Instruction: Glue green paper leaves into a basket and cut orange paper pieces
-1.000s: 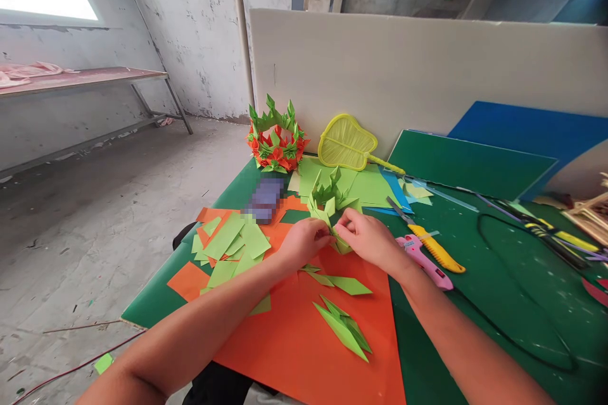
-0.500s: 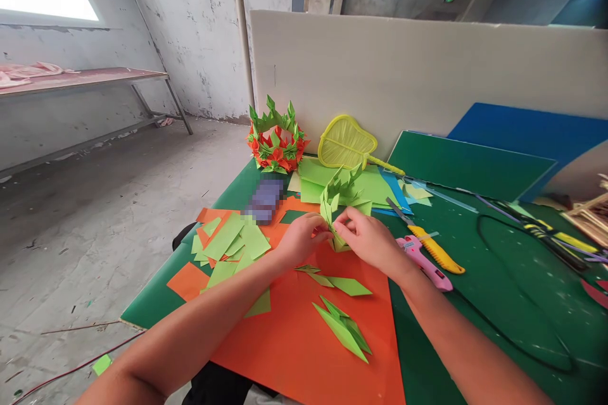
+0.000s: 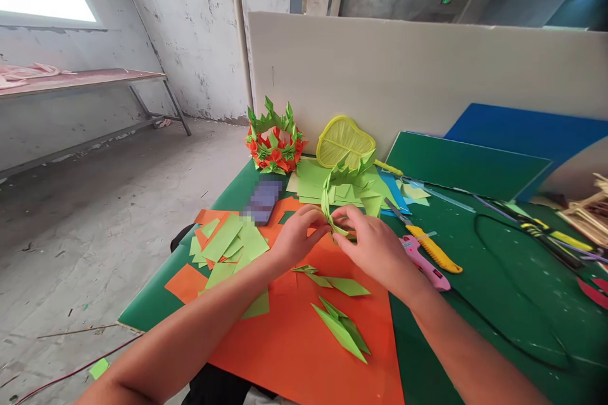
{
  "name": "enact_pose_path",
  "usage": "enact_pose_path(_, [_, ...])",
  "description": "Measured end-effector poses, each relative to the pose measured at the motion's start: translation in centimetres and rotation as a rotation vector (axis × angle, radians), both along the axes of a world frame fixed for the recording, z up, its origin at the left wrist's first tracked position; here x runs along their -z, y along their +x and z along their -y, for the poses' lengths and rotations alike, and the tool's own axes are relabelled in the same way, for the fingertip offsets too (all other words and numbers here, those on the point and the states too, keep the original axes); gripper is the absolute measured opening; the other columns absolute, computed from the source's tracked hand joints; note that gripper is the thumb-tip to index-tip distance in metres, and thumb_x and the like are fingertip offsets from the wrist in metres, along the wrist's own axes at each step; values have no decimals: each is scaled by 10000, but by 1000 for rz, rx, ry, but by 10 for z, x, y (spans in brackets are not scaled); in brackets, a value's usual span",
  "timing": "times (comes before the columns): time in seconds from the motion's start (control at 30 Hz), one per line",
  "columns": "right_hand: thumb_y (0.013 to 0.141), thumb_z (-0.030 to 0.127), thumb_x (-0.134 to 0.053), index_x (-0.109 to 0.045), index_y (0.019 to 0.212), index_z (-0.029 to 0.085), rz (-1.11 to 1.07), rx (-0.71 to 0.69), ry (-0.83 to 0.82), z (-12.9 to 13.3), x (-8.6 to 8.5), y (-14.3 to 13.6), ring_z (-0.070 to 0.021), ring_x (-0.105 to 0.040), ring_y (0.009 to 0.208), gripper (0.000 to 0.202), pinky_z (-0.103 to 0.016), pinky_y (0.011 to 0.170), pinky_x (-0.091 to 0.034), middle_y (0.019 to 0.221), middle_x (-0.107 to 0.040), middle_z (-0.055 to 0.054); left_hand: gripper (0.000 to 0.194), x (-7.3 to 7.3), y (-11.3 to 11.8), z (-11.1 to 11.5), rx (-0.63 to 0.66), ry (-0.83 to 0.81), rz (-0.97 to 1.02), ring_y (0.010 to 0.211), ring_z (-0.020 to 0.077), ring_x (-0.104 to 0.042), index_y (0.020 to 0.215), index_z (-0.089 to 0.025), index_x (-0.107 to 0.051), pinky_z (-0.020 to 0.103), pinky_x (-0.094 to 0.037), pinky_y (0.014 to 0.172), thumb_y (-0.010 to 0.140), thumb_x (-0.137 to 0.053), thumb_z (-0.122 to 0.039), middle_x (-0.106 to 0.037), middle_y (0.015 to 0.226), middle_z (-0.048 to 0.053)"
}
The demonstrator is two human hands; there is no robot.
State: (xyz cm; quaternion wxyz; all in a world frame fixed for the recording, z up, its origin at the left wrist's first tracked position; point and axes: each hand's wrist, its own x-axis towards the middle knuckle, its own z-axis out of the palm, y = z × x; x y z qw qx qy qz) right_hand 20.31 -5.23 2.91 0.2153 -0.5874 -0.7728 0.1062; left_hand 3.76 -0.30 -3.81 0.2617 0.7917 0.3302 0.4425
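Observation:
Both hands pinch a light-green folded-paper ring [image 3: 325, 195] with pointed tips, raised over an orange paper sheet [image 3: 304, 354]. On its near left side, the fingers of my left hand [image 3: 301, 237] are closed on the paper. My right hand [image 3: 373, 243] grips the lower near edge between thumb and fingers; the fingertips partly cover the fold. Loose folded green paper pieces [image 3: 339, 331] lie on the orange sheet below the hands. Left of them is a pile of cut green paper pieces [image 3: 230, 240]. Right of my right hand lie a pink glue gun [image 3: 424, 264] and a yellow utility knife [image 3: 436, 249].
Behind stand an orange-and-green paper crown [image 3: 276, 155] and a yellow fan [image 3: 344, 139] against a pale board [image 3: 418, 76]. Green sheets [image 3: 301, 185] and a blurred purple-blue object [image 3: 265, 199] lie on the green table [image 3: 441, 329]. A black cord [image 3: 503, 329] trails from the glue gun.
The green paper ring has turned and tilted in my hands, so its opening shows more. My right hand has shifted its fingers on the lower edge.

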Motion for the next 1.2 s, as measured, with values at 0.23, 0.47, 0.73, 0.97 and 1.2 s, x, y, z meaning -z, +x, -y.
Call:
enact_pose_path(0.23, [806,159,-594,-482,1153,258,-6,6,14,-9,13,1,-245,-681,977,378,-306,724,-480,1025,-725,-44,239,6,-2,-5,32,-7,-18,990,174,-550,930,-191,-530,304,-544,820,740,-674,-175,-538,1024,62])
enact_pose_path(0.47, [832,170,-559,-405,1296,226,29,12,67,-13,22,-5,-253,-671,977,492,-347,805,-470,1026,-725,-71,296,18,-2,-11,-35,-58,-43,868,144,-567,912,-193,-504,321,-557,808,721,-722,-252,-520,994,43])
enact_pose_path(0.73, [842,261,-589,-373,1354,189,233,36,265,-17,20,9,-261,-660,922,561,-416,873,-431,989,-721,-95,300,20,-8,-17,-273,-180,-144,859,168,-606,973,-204,-486,294,-528,712,740,-673,-237,-572,983,43])
enact_pose_path(0.97, [867,331,-493,-509,1010,238,201,247,133,-12,-1,61,-193,-630,683,171,-268,511,-370,838,-686,-16,89,6,-17,-8,-222,-180,-277,682,128,-553,739,-201,-499,226,-419,576,717,-536,-123,-574,742,-12])
enact_pose_path(1.2, [759,618,-537,-597,902,212,158,414,-229,9,55,164,-236,-645,688,434,-287,481,-400,876,-687,-92,122,-13,-12,13,330,-222,-421,641,113,-565,831,-197,-652,205,-395,556,776,-659,-306,-618,769,4])
